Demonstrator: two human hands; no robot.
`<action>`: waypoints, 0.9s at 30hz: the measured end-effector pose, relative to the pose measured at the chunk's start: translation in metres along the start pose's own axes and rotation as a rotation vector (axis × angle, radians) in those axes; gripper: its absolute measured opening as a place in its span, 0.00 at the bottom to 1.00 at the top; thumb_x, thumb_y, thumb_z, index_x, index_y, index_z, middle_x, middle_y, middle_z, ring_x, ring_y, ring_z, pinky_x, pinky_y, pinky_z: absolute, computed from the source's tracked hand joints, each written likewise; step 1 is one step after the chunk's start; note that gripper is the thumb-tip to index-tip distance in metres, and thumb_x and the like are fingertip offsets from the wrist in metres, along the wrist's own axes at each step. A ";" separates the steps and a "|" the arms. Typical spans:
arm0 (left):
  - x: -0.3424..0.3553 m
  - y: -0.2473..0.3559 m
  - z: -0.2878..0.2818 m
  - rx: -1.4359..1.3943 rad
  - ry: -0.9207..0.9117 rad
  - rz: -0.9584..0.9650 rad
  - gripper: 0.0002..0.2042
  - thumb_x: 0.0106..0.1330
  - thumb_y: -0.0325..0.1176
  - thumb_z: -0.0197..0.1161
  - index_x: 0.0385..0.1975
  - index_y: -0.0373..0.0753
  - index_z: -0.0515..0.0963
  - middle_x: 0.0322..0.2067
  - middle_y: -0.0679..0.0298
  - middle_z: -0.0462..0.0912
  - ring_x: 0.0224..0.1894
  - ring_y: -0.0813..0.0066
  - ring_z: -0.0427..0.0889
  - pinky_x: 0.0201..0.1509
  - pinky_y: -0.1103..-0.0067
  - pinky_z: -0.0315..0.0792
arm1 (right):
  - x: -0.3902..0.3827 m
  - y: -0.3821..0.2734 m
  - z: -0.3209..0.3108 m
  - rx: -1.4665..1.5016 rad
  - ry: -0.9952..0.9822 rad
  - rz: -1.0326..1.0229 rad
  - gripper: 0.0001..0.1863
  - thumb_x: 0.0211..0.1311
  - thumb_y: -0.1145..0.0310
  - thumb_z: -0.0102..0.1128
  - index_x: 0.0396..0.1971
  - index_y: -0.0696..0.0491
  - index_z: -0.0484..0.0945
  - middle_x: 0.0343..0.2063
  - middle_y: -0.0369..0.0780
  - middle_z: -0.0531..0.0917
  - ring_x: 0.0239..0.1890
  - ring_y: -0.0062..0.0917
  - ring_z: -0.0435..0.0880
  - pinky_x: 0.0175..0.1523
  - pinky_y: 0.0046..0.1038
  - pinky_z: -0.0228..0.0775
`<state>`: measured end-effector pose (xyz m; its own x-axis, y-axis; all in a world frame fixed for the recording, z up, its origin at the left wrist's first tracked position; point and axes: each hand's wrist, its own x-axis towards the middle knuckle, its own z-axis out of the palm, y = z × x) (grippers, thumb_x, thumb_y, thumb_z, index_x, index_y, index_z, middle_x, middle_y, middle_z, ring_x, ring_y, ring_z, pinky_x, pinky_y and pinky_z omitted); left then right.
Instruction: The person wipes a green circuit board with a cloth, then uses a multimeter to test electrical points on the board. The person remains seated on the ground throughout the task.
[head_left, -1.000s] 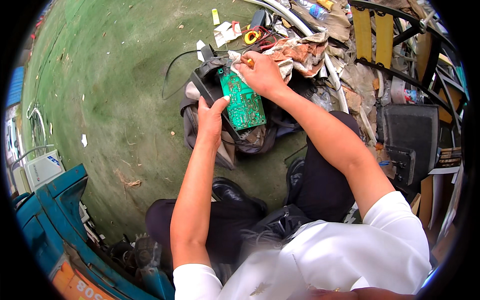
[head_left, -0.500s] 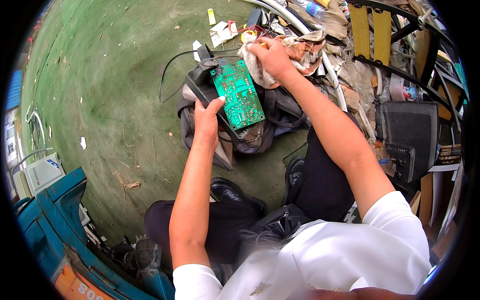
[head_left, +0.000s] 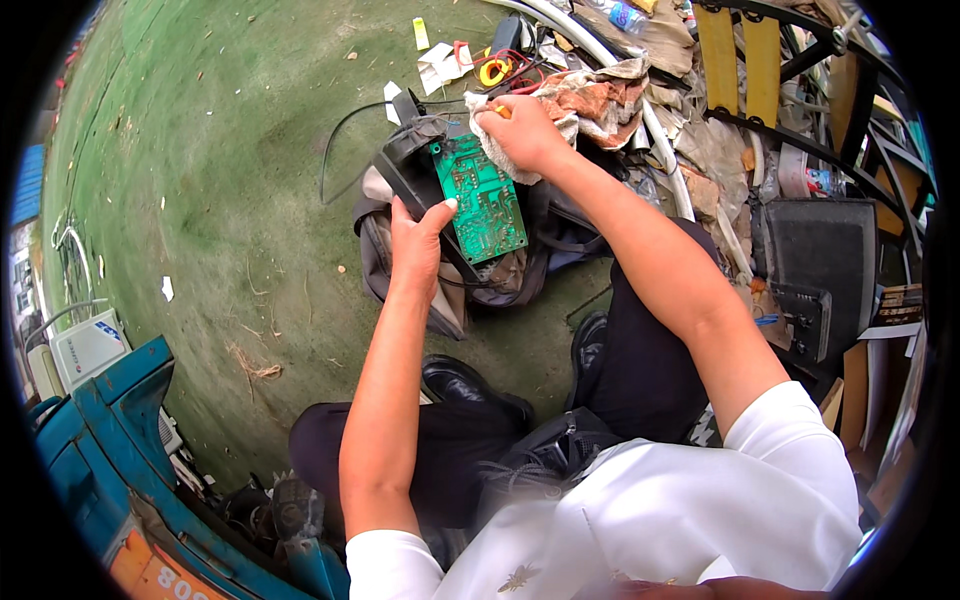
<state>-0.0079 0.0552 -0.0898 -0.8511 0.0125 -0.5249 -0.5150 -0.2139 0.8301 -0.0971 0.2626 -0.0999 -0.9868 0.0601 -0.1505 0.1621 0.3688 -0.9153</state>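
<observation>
A: Status vs a second ago?
B: Board (head_left: pixel 480 198) same spot, in the black casing (head_left: pixel 405 170) over the bag (head_left: pixel 385 262) on the floor. My left hand (head_left: pixel 415 240) still grips its lower edge. Right hand (head_left: pixel 520 135) moved up to the top corner, clenched on a rag (head_left: pixel 490 140) and an orange-handled tool (head_left: pixel 503 111).

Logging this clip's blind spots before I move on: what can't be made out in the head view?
- Tool in the right hand: only an orange tip shows; fist and cloth hide the rest.
- Green circuit board: components too small; top corner under the right hand.
- Black casing: lower part behind the left hand.
</observation>
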 end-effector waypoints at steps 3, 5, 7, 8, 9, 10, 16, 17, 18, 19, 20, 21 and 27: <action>-0.002 0.010 0.001 -0.043 -0.023 -0.045 0.33 0.58 0.32 0.71 0.63 0.33 0.65 0.56 0.58 0.78 0.58 0.67 0.77 0.67 0.71 0.66 | 0.004 -0.007 -0.008 0.130 0.140 0.079 0.17 0.59 0.61 0.63 0.32 0.63 0.82 0.24 0.43 0.85 0.27 0.24 0.80 0.36 0.31 0.73; -0.002 0.012 0.004 -0.058 -0.030 -0.066 0.31 0.58 0.31 0.71 0.62 0.34 0.66 0.55 0.59 0.79 0.56 0.68 0.78 0.66 0.71 0.67 | 0.015 -0.003 -0.017 0.315 0.285 0.107 0.16 0.60 0.62 0.63 0.31 0.63 0.82 0.24 0.40 0.84 0.26 0.21 0.79 0.34 0.29 0.72; -0.001 0.009 0.002 -0.053 -0.028 -0.062 0.30 0.59 0.30 0.70 0.61 0.34 0.67 0.54 0.60 0.80 0.55 0.68 0.78 0.64 0.71 0.69 | 0.015 -0.014 -0.025 0.344 0.307 -0.008 0.15 0.60 0.63 0.62 0.30 0.63 0.81 0.24 0.38 0.83 0.26 0.19 0.78 0.33 0.27 0.71; 0.000 0.007 0.000 -0.034 -0.013 -0.050 0.28 0.60 0.30 0.69 0.60 0.36 0.67 0.52 0.60 0.81 0.52 0.68 0.80 0.59 0.71 0.73 | 0.013 -0.017 -0.024 0.382 0.295 -0.054 0.15 0.61 0.63 0.62 0.30 0.63 0.81 0.24 0.38 0.83 0.26 0.19 0.78 0.33 0.27 0.71; 0.002 0.004 0.000 -0.014 -0.002 -0.038 0.27 0.61 0.29 0.68 0.60 0.37 0.68 0.50 0.61 0.81 0.49 0.69 0.82 0.54 0.70 0.78 | 0.011 -0.022 -0.027 0.419 0.286 -0.102 0.15 0.61 0.63 0.62 0.29 0.63 0.81 0.23 0.37 0.82 0.26 0.19 0.78 0.33 0.26 0.71; 0.003 0.004 -0.001 0.006 0.012 -0.027 0.25 0.62 0.29 0.67 0.59 0.38 0.68 0.48 0.62 0.82 0.46 0.69 0.84 0.48 0.70 0.82 | -0.001 -0.042 -0.026 0.346 0.252 -0.103 0.14 0.59 0.63 0.63 0.30 0.61 0.81 0.24 0.39 0.83 0.26 0.23 0.80 0.35 0.29 0.73; 0.004 0.004 0.005 0.025 0.047 -0.017 0.25 0.61 0.29 0.69 0.58 0.38 0.69 0.45 0.63 0.82 0.43 0.72 0.84 0.45 0.73 0.81 | -0.018 -0.043 0.000 -0.135 -0.006 -0.325 0.13 0.53 0.62 0.69 0.30 0.57 0.81 0.28 0.41 0.81 0.31 0.31 0.81 0.38 0.33 0.73; 0.003 0.003 0.006 0.033 0.043 0.000 0.25 0.61 0.30 0.69 0.58 0.38 0.69 0.45 0.63 0.82 0.43 0.73 0.83 0.45 0.74 0.80 | -0.019 -0.040 0.001 -0.172 -0.033 -0.356 0.13 0.54 0.64 0.71 0.29 0.57 0.78 0.27 0.38 0.78 0.29 0.25 0.77 0.36 0.31 0.70; 0.001 0.005 0.009 0.041 0.041 0.017 0.25 0.61 0.30 0.70 0.58 0.37 0.69 0.45 0.63 0.82 0.43 0.73 0.83 0.45 0.75 0.80 | -0.020 -0.041 0.003 -0.189 -0.061 -0.336 0.13 0.53 0.65 0.71 0.29 0.57 0.79 0.27 0.38 0.78 0.29 0.25 0.78 0.37 0.30 0.71; -0.001 0.007 0.012 0.048 0.039 0.033 0.26 0.61 0.30 0.70 0.58 0.37 0.69 0.45 0.63 0.82 0.43 0.74 0.83 0.45 0.76 0.79 | -0.020 -0.042 0.004 -0.206 -0.089 -0.317 0.13 0.53 0.65 0.72 0.30 0.58 0.79 0.27 0.38 0.78 0.29 0.25 0.78 0.37 0.30 0.71; -0.002 0.008 0.014 0.055 0.041 0.042 0.26 0.61 0.30 0.70 0.58 0.37 0.69 0.45 0.63 0.82 0.43 0.74 0.82 0.46 0.76 0.79 | -0.020 -0.043 0.004 -0.223 -0.117 -0.297 0.13 0.53 0.66 0.72 0.30 0.58 0.80 0.28 0.38 0.79 0.29 0.24 0.78 0.37 0.30 0.71; -0.003 0.010 0.014 0.064 0.047 0.052 0.26 0.61 0.30 0.70 0.58 0.36 0.69 0.46 0.63 0.82 0.43 0.74 0.82 0.46 0.76 0.78 | -0.020 -0.046 0.005 -0.215 -0.157 -0.233 0.13 0.53 0.66 0.72 0.31 0.58 0.80 0.28 0.37 0.79 0.31 0.24 0.79 0.38 0.29 0.71; -0.002 0.016 0.021 0.080 0.060 0.091 0.26 0.60 0.29 0.71 0.58 0.35 0.69 0.46 0.62 0.82 0.44 0.74 0.82 0.49 0.74 0.77 | -0.008 -0.034 -0.005 0.064 -0.356 -0.229 0.14 0.57 0.67 0.71 0.40 0.59 0.83 0.38 0.38 0.83 0.41 0.22 0.81 0.49 0.28 0.73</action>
<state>-0.0162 0.0723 -0.0713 -0.8884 -0.0628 -0.4548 -0.4442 -0.1332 0.8860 -0.0950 0.2542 -0.0659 -0.9373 -0.3448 -0.0504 -0.0500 0.2763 -0.9598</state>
